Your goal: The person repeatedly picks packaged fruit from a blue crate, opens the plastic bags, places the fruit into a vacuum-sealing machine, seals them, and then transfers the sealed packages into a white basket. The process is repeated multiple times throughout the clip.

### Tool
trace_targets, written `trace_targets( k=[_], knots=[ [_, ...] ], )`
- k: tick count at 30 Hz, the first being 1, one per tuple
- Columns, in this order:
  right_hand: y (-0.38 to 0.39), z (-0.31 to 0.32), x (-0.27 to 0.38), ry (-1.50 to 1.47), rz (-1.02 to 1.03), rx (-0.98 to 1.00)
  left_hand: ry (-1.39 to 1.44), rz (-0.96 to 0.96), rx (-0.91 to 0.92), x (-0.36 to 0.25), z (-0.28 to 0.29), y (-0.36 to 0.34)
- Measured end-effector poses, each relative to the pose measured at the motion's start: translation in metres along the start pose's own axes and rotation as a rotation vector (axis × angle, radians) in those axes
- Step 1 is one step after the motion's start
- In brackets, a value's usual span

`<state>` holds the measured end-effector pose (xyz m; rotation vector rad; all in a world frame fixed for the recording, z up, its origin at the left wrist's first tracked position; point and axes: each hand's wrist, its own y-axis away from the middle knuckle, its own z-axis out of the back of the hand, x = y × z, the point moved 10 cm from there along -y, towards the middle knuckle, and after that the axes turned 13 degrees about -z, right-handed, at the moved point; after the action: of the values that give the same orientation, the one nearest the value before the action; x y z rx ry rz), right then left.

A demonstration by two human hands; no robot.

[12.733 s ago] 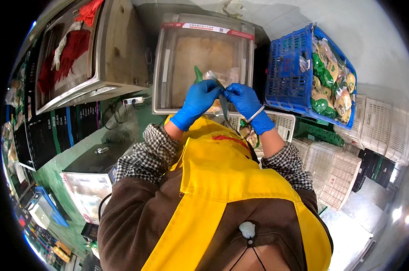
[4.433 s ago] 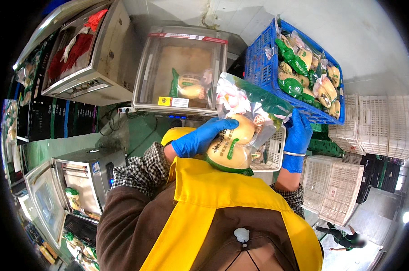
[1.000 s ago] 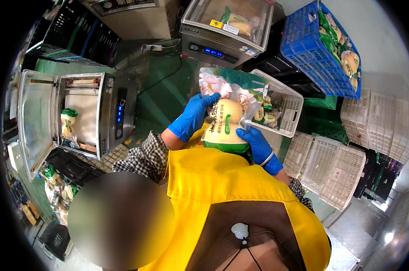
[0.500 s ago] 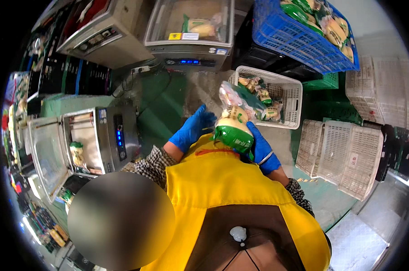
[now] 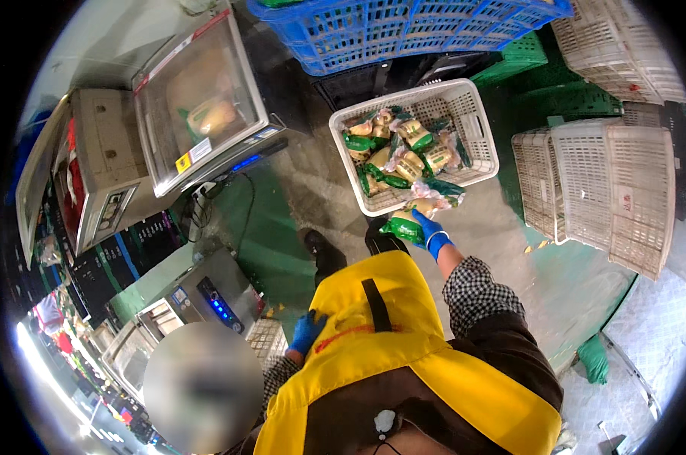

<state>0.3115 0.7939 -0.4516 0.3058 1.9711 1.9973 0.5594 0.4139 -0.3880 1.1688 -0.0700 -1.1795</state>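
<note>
My right hand [image 5: 432, 231], in a blue glove, is closed on a plastic food package [image 5: 404, 225], green at one end with pale yellow contents and a loose clear end. It is held at the near rim of a white crate [image 5: 472, 163]. Inside that crate lie several similar packages [image 5: 411, 164], piled together. My left hand [image 5: 306, 332], also gloved in blue, is low beside the yellow apron [image 5: 381, 296], fingers extended against its left edge and holding nothing visible.
A blue crate [image 5: 404, 38] stands beyond the white one. Stacked white crates [image 5: 616, 193] are at right. To the left, a vacuum sealer [image 5: 199, 106] has a package under its clear lid; another machine [image 5: 214, 296] sits nearer. My shoes [image 5: 385, 236] are just below the white crate.
My right hand has carried the package forward from my chest to the white crate's near edge. My left hand has drawn back to my left side. The view has turned and shifted.
</note>
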Motion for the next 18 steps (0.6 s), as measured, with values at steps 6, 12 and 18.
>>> trace_targets(
  k=[6,12,18],
  knots=[
    [-0.151,0.054,0.077,0.325,0.161,-0.226,-0.123,0.237,0.106,-0.067,0.001,0.015],
    [-0.176,0.030,0.194,0.962,0.423,-0.511,-0.142,0.392,0.258,-0.070,-0.007,0.022],
    [-0.129,0.015,0.230,1.133,0.556,-0.898,-0.226,0.382,0.230,-0.089,0.011,0.017]
  ],
)
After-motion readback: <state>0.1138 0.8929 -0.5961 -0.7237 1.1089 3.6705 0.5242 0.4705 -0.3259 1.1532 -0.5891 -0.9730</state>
